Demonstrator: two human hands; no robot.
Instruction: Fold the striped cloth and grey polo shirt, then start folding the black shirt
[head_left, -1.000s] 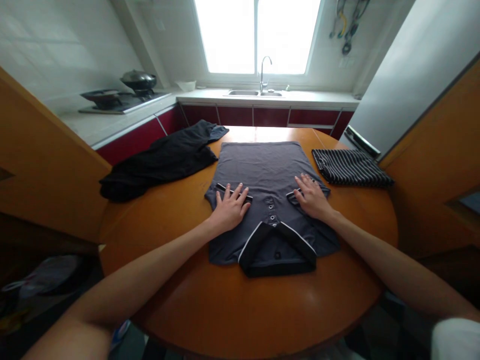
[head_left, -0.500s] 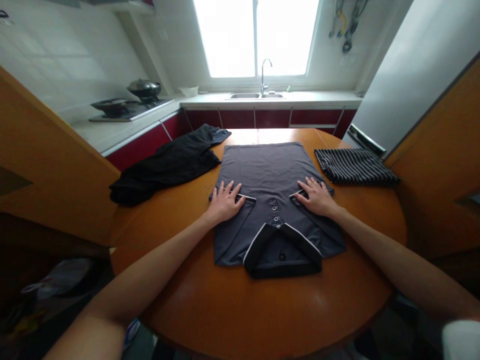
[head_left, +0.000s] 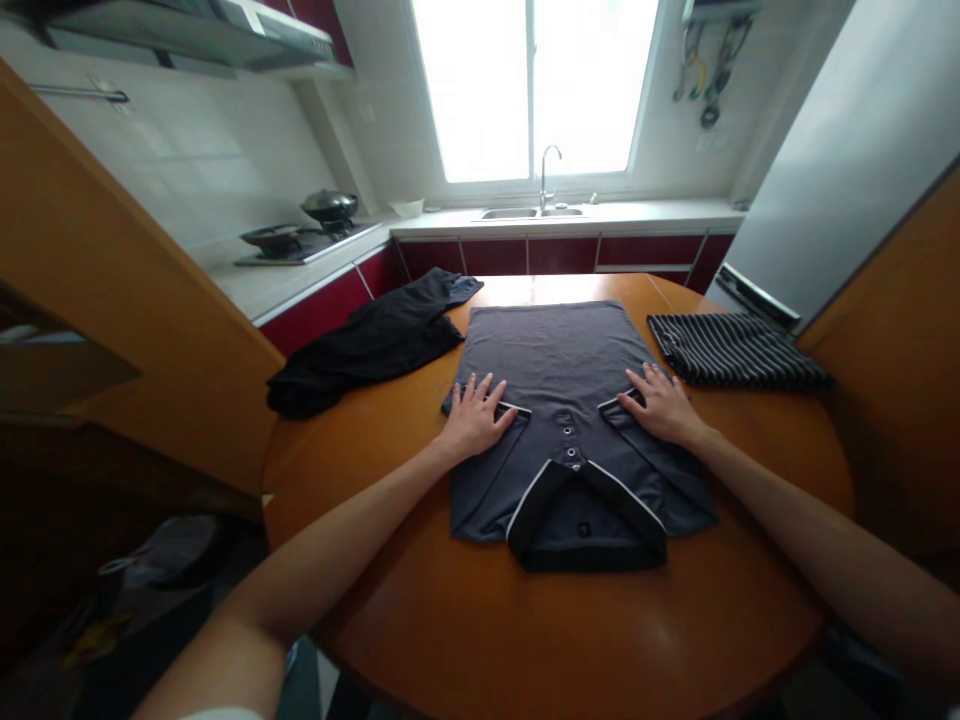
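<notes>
- A black lidded wok (head_left: pixel 328 205) is sitting on the stove at the far left, well apart from the person's hands.
- A crumpled black garment (head_left: pixel 367 345) is lying on the left part of the round orange wooden table (head_left: pixel 540 640). Its far end is lying just beside the upper left corner of the shirt.
- The person's left hand (head_left: pixel 474 425) is pressing palm down on the left side of the shirt, over the folded-in sleeve with its white-trimmed cuff (head_left: pixel 517 408). The fingers are spreading flat, so the grip is open and is clasping nothing.
- A dark grey polo shirt (head_left: pixel 559 350) is lying flat in the middle of the table, front side up. Its black collar with white piping (head_left: pixel 589 520) is pointing toward the person and its hem toward the window. Both sleeves are lying folded inward over the chest, on either side of the button placket.
- The person's right hand (head_left: pixel 666 412) is resting palm down on the right folded-in sleeve. Its fingers are lying flat and apart, and its grip is likewise open, merely pressing the fabric.
- A folded black-and-white striped cloth (head_left: pixel 739 350) is lying on the right edge of the table, near the shirt but apart from it.
</notes>
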